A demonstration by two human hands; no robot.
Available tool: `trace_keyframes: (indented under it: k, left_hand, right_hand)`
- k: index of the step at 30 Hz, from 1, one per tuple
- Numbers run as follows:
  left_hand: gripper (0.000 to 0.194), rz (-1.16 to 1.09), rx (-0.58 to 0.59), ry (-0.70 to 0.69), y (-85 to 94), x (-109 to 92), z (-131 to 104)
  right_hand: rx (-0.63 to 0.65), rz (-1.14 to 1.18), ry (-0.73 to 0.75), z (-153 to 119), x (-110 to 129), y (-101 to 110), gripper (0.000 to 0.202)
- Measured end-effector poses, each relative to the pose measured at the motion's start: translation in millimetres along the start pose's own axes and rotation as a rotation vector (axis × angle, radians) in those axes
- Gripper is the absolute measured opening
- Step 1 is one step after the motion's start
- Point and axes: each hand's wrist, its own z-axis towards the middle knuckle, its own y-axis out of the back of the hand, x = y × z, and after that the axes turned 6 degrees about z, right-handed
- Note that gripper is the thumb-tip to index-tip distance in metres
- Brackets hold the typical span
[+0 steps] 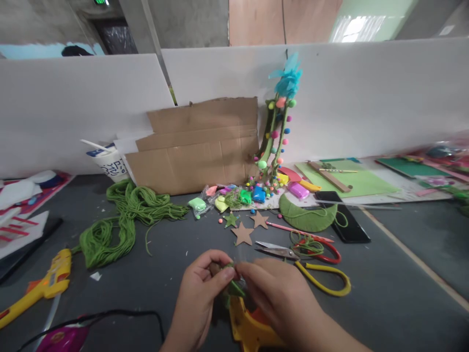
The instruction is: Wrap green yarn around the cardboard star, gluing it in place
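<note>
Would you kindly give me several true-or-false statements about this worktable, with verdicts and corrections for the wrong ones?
1. The bundle of green yarn lies beside the yellow glue gun with the right hand resting on it. False: the right hand is at the left hand, well away from the yarn.
2. Two brown stars lie near a smaller green star. True.
3. The left hand grips the red-handled scissors. False: they lie on the table; that hand pinches a small green piece.
4. A blue tuft tops the upright piece with pom-poms. True.
5. The black phone stands upright. False: it lies flat.
</note>
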Motion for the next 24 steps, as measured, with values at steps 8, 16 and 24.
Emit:
trace_keyframes:
  k: [8, 16, 24]
  left_hand:
    - [0.014, 0.094, -0.067, -0.073, 4.0, 5.3, 4.3]
    - [0.009, -0.087, 0.076, 0.087, -1.9, 1.5, 4.9]
    - [0.005, -0.376, 0.261, 0.205, -0.8, 1.3, 6.6]
  right_hand:
    - [-0.069, -0.198, 0.133, -5.1, -4.7, -10.3, 0.031]
    - [-0.013, -0.055, 0.013, 4.6, -6.0, 2.9, 0.023]
    - [0.145, 0.261, -0.2, 9.6, -4.6, 26.8, 0.015]
